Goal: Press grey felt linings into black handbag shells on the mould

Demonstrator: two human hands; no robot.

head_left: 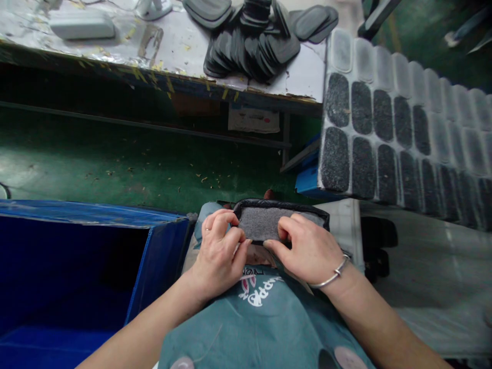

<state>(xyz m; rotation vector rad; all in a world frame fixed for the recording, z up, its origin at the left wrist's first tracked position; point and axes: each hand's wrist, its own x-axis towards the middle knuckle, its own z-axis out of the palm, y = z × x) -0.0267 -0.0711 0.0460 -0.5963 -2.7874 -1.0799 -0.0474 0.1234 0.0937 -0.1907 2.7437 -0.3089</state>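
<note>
Teal apron [249, 328] fills bottom centre; both forearms reach in over it, converging at lap height. Left hand [219, 253] angled inward, fingers curled, thumb against index at the piece's near-left corner. Right hand [307, 251] mirrors it: fingers bent onto the face, thumb along the near edge. Grip: both pinching the grey piece [258, 221].

Around, big to small: green floor [115, 154] with scattered scraps; worktable [172, 38] across the top; blue bin [88, 212] boxing in the left side, near the left forearm; rows of rounded pieces [380, 123] at right, pale at the far side, dark and speckled nearer; heap of dark pads [246, 51] on the table; white casing [82, 25] at its left.

Grey piece sits between the hands, just beyond the apron's printed lettering: long, rounded corners, fabric-like grey face, thin raised black rim. Hands hide parts of the near rim.
</note>
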